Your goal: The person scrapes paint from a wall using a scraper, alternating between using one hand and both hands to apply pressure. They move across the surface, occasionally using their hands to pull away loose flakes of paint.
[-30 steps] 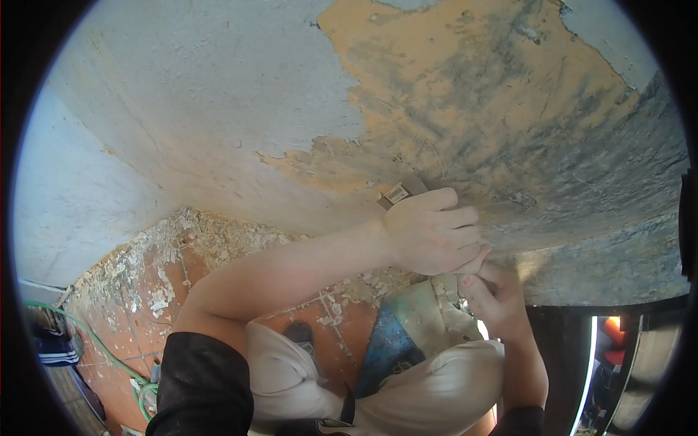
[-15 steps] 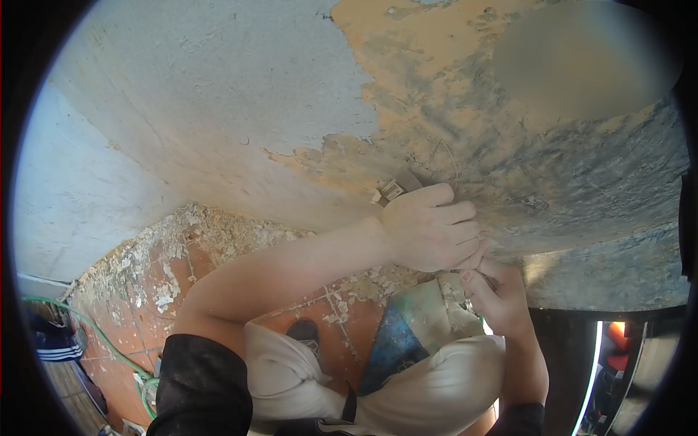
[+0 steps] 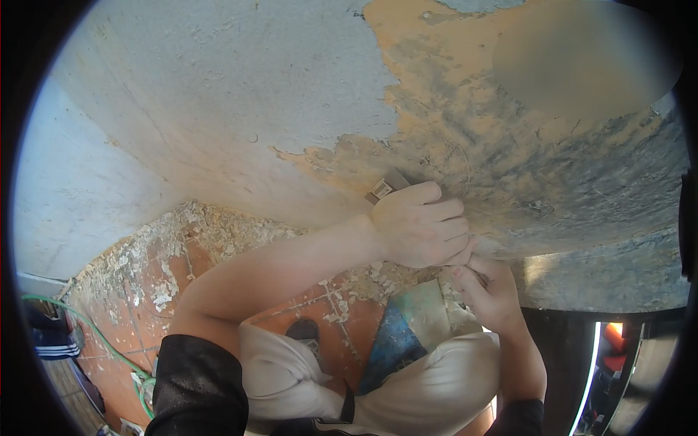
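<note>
My left hand [image 3: 422,225] is closed, knuckles toward me, over a scraper [image 3: 388,186]. Only the scraper's flat metal blade with a pale label shows, past the thumb side; the handle is hidden in my grip. The blade lies against the wall [image 3: 313,94], close to the ragged edge where the grey paint ends and a tan and dark stained layer shows. Just below and right, my right hand [image 3: 491,287] has its fingers curled and meets the little-finger side of my left hand. It seems to hold the handle's lower end, which is hidden.
Paint flakes [image 3: 163,291] litter the orange tiled floor [image 3: 131,338] along the wall's foot. A blue and pale sheet [image 3: 407,327] lies between my knees. A green hose [image 3: 102,345] runs along the left. At lower right stands a dark panel [image 3: 556,363].
Both hands and the scraper have shifted slightly left in view. The wall's paint edge appears further right and lower, so my head has turned a little. Both hands stay closed.
</note>
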The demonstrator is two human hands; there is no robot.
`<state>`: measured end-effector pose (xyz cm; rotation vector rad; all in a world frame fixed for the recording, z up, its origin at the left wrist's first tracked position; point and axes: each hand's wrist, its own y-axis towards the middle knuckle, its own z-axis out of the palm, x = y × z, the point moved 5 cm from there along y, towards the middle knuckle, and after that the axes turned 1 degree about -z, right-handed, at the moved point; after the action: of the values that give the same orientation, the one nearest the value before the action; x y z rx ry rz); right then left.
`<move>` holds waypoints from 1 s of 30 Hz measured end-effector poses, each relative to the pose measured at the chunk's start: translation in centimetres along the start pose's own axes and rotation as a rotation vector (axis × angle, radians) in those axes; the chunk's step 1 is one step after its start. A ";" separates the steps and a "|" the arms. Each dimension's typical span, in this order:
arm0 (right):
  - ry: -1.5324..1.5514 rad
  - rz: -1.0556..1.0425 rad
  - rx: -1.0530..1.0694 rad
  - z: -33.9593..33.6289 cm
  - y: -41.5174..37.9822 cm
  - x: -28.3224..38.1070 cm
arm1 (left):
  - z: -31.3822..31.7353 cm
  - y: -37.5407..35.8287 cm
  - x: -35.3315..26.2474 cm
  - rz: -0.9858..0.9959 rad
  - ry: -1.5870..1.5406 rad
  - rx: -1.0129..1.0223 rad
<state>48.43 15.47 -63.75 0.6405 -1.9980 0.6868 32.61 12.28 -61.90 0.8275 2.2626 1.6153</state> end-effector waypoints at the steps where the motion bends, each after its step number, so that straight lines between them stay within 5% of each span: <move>1: -0.035 -0.027 -0.012 -0.2 -0.2 0.5 | 0.0 0.3 -0.1 0.000 -0.015 -0.005; 7: 0.001 0.076 -0.127 -1.3 -2.4 1.5 | 0.9 1.1 -1.0 0.018 -0.135 -0.067; 30: -0.052 0.053 -0.037 -0.9 -1.2 0.2 | 0.3 0.7 -0.5 0.043 -0.029 0.006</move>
<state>49.64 15.17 -62.90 0.5903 -2.0778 0.6695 33.38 12.35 -61.46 0.9010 2.2456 1.6057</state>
